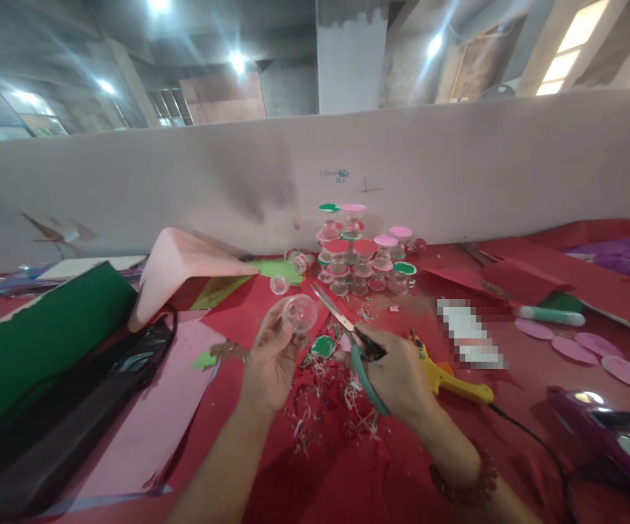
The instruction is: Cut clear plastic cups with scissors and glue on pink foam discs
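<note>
Small clear plastic cup (300, 313) tipped sideways; teal-handled scissors (342, 320), blades up-left beside it

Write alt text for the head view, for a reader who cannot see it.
A person's left hand holds a small clear plastic cup while the right hand grips teal-handled scissors, blades pointing toward it, above a red-covered table. Behind stands a pile of lidded cups; a yellow glue gun lies to the right.

Clear glossy plastic cup (300, 313); metal scissors (342, 320).
</note>
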`<act>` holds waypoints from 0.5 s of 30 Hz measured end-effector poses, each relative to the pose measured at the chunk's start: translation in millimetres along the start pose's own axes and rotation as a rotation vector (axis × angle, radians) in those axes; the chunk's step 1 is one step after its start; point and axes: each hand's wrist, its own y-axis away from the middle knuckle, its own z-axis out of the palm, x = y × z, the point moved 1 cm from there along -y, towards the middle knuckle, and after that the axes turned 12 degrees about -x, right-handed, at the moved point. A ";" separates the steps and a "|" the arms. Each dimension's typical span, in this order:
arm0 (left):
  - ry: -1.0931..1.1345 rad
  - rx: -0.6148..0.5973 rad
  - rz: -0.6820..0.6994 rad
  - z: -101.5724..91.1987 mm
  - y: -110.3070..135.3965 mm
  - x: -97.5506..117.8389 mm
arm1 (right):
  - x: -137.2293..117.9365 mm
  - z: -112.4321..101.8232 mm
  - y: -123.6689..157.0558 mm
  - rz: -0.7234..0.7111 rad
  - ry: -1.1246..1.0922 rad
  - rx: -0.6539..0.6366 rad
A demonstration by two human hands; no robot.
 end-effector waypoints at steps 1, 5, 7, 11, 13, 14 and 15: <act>-0.014 -0.017 -0.005 -0.2 0.1 -0.8 | -0.7 -0.5 0.3 -0.003 0.039 0.022; -0.081 -0.079 -0.035 0.2 1.1 -4.0 | -1.6 -0.2 0.8 -0.025 0.143 0.058; -0.097 -0.083 -0.046 1.3 1.7 -5.4 | -0.4 0.9 0.5 -0.036 0.133 0.050; -0.086 -0.096 -0.033 3.5 1.5 -7.3 | 1.5 3.3 0.4 -0.046 0.121 0.042; -0.089 -0.080 -0.011 3.0 0.8 -8.2 | 1.6 4.2 0.8 -0.036 0.130 0.042; -0.097 -0.069 -0.005 2.2 0.4 -8.6 | 1.7 4.5 0.9 -0.027 0.132 0.043; -0.110 -0.060 -0.003 1.1 0.1 -9.1 | 1.8 4.8 1.0 -0.017 0.133 0.040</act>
